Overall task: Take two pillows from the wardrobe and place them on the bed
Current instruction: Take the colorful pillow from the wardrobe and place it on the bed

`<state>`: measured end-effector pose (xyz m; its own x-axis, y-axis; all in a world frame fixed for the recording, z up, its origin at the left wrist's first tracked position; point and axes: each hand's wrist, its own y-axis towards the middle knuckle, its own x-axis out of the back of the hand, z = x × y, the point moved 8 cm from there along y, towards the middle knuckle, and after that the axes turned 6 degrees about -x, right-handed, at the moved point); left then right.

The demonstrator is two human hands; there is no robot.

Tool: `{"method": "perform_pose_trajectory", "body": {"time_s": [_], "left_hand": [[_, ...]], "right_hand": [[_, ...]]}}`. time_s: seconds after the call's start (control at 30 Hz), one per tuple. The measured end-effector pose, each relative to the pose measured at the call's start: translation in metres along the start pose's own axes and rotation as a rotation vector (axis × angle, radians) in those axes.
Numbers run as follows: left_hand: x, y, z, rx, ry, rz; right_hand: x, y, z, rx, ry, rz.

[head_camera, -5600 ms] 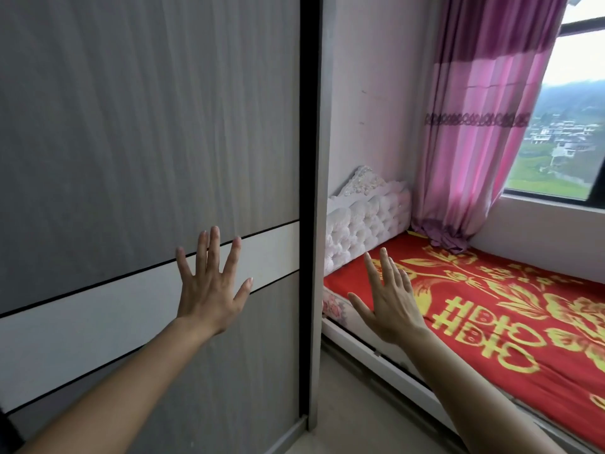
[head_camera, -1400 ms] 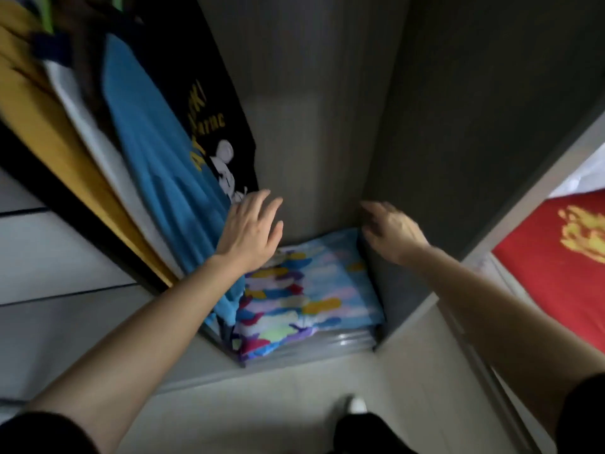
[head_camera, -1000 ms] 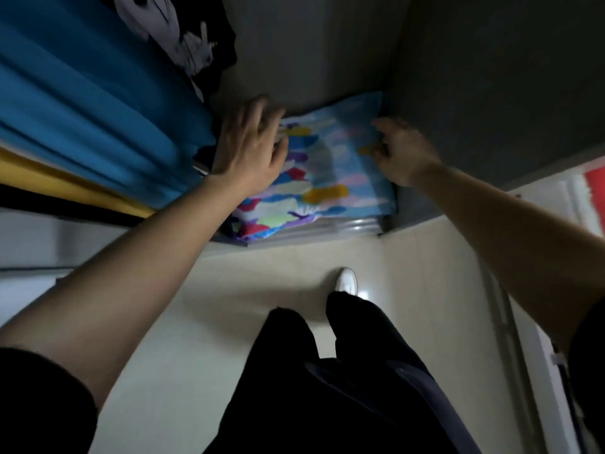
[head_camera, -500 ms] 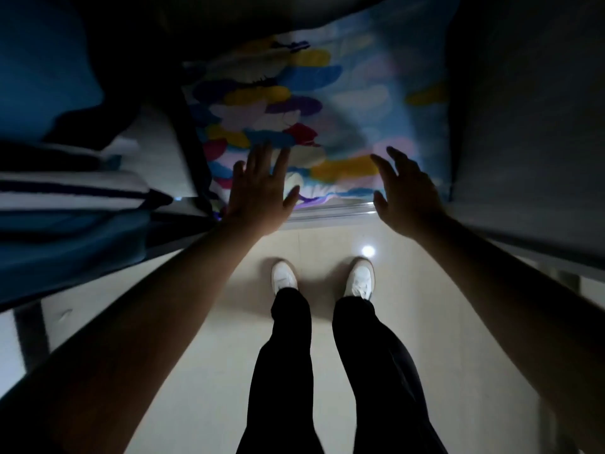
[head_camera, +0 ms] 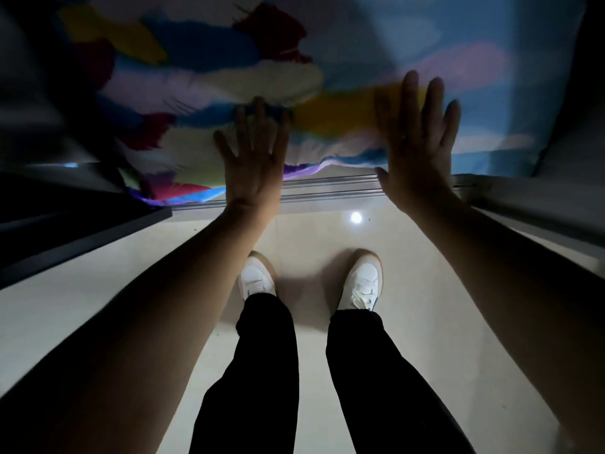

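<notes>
A pillow point(head_camera: 343, 50) with a blue cover and bright patches of yellow, red, white and pink lies on the wardrobe's bottom shelf, filling the top of the view. My left hand point(head_camera: 253, 158) is spread flat over its front edge, fingers apart. My right hand point(head_camera: 417, 136) is also spread, fingers apart, over the pillow's front right part. Neither hand has closed around the pillow. A second pillow is not visible. The bed is out of view.
The wardrobe's metal sliding track point(head_camera: 327, 190) runs along the front of the shelf. A dark sliding door edge point(head_camera: 82, 231) lies at the left, a grey wardrobe side panel point(head_camera: 556, 204) at the right. My legs and white shoes point(head_camera: 360, 283) stand on pale floor tiles.
The camera has dropped closer, so the pillow fills more of the view. Both hands have moved forward onto the pillow's front edge, still spread.
</notes>
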<state>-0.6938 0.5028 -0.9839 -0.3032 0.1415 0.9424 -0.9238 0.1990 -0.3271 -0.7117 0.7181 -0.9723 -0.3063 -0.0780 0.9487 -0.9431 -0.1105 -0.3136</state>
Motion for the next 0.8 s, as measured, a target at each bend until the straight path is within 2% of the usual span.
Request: {"method": "perform_pose_trajectory", "body": {"time_s": [0.07, 0.2, 0.33, 0.43, 0.67, 0.8], "left_hand": [[-0.002, 0.003, 0.003, -0.015, -0.038, 0.044], [0.021, -0.004, 0.013, -0.118, -0.037, 0.143], [0.079, -0.006, 0.029, -0.163, -0.028, 0.066], [0.116, -0.007, 0.043, -0.159, -0.066, 0.103], [0.226, -0.014, 0.079, -0.251, -0.212, -0.158], [0.254, -0.017, 0.091, -0.310, -0.221, -0.300]], "right_hand": [[0.000, 0.001, 0.004, -0.036, 0.025, -0.028], [0.019, -0.006, 0.009, -0.039, 0.053, 0.060], [0.058, -0.007, 0.009, 0.029, 0.020, 0.111], [0.090, -0.008, 0.011, 0.040, 0.075, 0.132], [0.142, -0.013, 0.034, 0.005, 0.070, 0.125], [0.177, -0.002, 0.041, -0.011, 0.215, 0.045]]}}
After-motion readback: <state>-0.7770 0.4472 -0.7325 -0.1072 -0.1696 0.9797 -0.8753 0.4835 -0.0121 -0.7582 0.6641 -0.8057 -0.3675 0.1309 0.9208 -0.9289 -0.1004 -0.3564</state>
